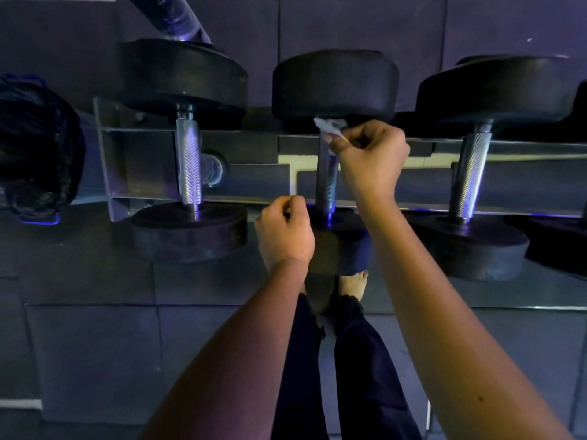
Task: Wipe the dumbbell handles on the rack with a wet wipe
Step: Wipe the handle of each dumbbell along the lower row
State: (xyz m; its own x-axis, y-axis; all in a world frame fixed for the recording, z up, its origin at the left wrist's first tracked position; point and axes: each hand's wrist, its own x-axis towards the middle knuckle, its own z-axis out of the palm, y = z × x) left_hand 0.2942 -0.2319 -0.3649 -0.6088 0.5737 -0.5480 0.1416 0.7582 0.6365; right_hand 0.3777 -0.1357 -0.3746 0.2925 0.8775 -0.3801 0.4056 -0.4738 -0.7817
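Observation:
Three black dumbbells lie across a metal rack (247,182). My right hand (371,154) pinches a white wet wipe (330,125) against the far end of the middle dumbbell's knurled handle (326,182), just under its far weight head (335,84). My left hand (286,233) rests with curled fingers on the near weight head (346,246) of that same dumbbell; nothing shows inside its fingers. The left dumbbell's handle (189,160) and the right dumbbell's handle (470,173) are bare and shiny.
A dark mesh bag or bundle (35,147) sits at the far left beside the rack. A black pole (171,17) rises behind the left dumbbell. My legs and bare feet (352,284) stand on dark rubber floor tiles (95,344) below the rack.

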